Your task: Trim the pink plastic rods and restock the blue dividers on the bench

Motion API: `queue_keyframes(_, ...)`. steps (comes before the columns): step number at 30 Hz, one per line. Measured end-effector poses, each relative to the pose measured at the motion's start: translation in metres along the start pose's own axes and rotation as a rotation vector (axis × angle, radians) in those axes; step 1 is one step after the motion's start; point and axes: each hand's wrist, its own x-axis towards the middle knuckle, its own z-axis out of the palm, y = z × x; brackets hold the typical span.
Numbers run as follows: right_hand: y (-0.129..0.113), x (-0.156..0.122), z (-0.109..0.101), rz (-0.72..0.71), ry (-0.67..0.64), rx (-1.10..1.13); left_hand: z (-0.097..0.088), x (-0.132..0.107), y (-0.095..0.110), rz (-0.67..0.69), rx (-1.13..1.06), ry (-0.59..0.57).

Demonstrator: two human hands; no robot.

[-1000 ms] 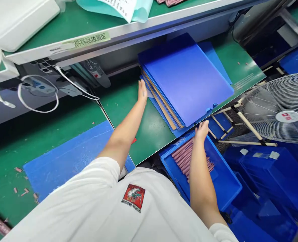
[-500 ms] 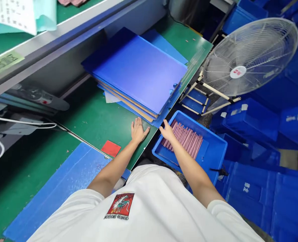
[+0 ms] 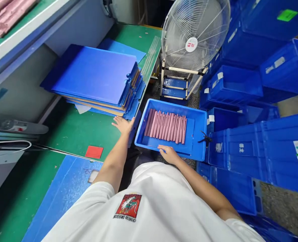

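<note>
My left hand (image 3: 123, 125), fingers spread, is at the green table's edge, by the near corner of a stack of blue plastic sheets (image 3: 98, 72) layered with brown ones. Nothing is held in it. My right hand (image 3: 169, 154) has its fingers stretched out over the near rim of a blue bin (image 3: 200, 134); whether it touches the rim I cannot tell. Inside the bin lies a row of pink rolled or folded pieces (image 3: 167, 126). Black-handled snips or pliers (image 3: 204, 138) hang at the bin's right rim.
A big floor fan (image 3: 191, 43) stands beyond the bin by a pipe-frame rack (image 3: 184, 70). Blue crates (image 3: 244, 148) are stacked on the right. A red square (image 3: 94, 152) and a blue mat (image 3: 70, 185) lie on the green table (image 3: 75, 131). A shelf overhangs at upper left.
My view has turned right toward the bin. My right hand has moved from the bin's left corner to its near rim. My left hand has shifted closer to the table's edge.
</note>
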Motion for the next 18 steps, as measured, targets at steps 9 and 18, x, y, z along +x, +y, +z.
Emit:
queue_keyframes(9,0.114,-0.137,-0.048,0.242,0.323,0.183,-0.006,-0.014,0.002,-0.006,-0.032,0.063)
queue_keyframes(18,0.133,-0.159,-0.047,0.352,0.326,0.347,-0.015,-0.021,0.009,-0.04,-0.13,0.113)
